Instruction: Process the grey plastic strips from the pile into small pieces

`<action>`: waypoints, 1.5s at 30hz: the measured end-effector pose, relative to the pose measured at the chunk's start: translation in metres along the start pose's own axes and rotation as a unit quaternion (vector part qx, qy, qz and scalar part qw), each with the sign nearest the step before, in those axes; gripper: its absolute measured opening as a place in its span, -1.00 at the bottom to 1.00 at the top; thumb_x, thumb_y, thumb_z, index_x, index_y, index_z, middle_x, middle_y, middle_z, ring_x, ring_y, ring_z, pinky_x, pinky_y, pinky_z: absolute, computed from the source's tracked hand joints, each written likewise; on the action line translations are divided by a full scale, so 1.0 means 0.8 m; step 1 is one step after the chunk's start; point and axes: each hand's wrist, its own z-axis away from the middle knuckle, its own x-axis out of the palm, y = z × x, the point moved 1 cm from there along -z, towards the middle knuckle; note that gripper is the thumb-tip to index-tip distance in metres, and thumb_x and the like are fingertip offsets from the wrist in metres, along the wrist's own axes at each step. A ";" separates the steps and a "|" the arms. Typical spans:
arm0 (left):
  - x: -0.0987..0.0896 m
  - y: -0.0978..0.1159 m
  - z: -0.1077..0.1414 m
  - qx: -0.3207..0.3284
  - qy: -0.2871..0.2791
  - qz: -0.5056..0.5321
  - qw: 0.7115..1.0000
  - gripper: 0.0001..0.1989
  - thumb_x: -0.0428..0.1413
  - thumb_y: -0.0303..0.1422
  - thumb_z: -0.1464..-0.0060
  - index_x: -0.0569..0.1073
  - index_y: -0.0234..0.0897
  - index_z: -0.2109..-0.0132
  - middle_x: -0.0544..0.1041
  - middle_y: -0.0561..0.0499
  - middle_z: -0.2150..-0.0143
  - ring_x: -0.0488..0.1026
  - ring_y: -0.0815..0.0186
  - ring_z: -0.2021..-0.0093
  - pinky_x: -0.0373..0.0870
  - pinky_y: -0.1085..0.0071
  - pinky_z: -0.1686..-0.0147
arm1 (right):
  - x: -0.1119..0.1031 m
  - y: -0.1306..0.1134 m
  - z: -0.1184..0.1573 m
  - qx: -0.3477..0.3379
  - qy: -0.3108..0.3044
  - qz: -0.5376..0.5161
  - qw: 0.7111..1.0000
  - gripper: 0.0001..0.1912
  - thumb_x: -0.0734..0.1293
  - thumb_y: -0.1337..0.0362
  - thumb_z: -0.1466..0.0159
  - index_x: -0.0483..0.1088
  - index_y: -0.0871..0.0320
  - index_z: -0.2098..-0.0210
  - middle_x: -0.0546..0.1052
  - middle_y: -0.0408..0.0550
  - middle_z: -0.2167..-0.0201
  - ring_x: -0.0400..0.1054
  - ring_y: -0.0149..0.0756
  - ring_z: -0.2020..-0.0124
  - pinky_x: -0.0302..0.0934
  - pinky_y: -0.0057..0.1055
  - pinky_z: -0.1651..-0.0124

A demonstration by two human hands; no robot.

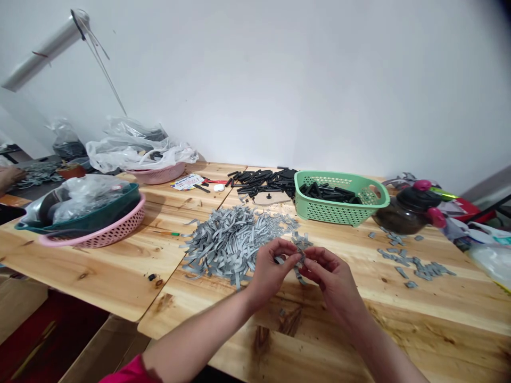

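My left hand (273,270) and my right hand (329,277) meet above the wooden table (359,314), their fingertips pinching a small folded grey strip (300,256). Its ends stick out above and below the fingers, and part of it is hidden by them. Just left of my left hand lies a large loose heap of flat grey strips (227,246). A scatter of short grey pieces (415,266) lies on the wood to the right of my right hand.
A green perforated basket (341,213) holds black tubes, and more black tubes (263,182) lie piled beside it. Further left are a pink basket (96,234) with a dark green tray and plastic bags. A dark round pot with pink knobs (411,210) stands at the right.
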 end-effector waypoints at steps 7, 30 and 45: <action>0.002 0.003 0.004 0.014 -0.014 -0.019 1.000 -0.77 0.28 -0.35 0.01 0.42 -0.29 0.22 0.58 -0.06 0.30 0.53 0.29 0.26 0.33 0.47 0.30 | -0.001 0.000 0.002 -0.013 0.003 -0.014 1.000 -0.70 0.56 0.19 0.01 0.55 0.13 0.29 0.58 -0.06 0.28 0.46 -0.31 0.26 0.40 -0.38 0.14; 0.000 0.008 0.004 0.029 -0.008 -0.058 0.998 -0.82 0.27 -0.33 -0.01 0.45 -0.28 0.25 0.57 -0.05 0.27 0.49 0.34 0.28 0.29 0.51 0.39 | -0.003 -0.004 0.001 -0.035 -0.006 0.068 0.997 -0.67 0.55 0.09 0.00 0.55 0.16 0.33 0.59 -0.04 0.33 0.49 -0.31 0.35 0.44 -0.40 0.19; 0.002 0.002 0.006 0.091 -0.031 -0.036 0.995 -0.87 0.25 -0.32 -0.05 0.57 -0.30 0.29 0.60 -0.01 0.34 0.46 0.43 0.43 0.36 0.56 0.42 | -0.001 -0.006 0.010 -0.097 -0.039 0.116 0.988 -0.74 0.44 0.10 -0.18 0.51 0.19 0.32 0.52 -0.10 0.40 0.45 -0.41 0.41 0.46 -0.51 0.28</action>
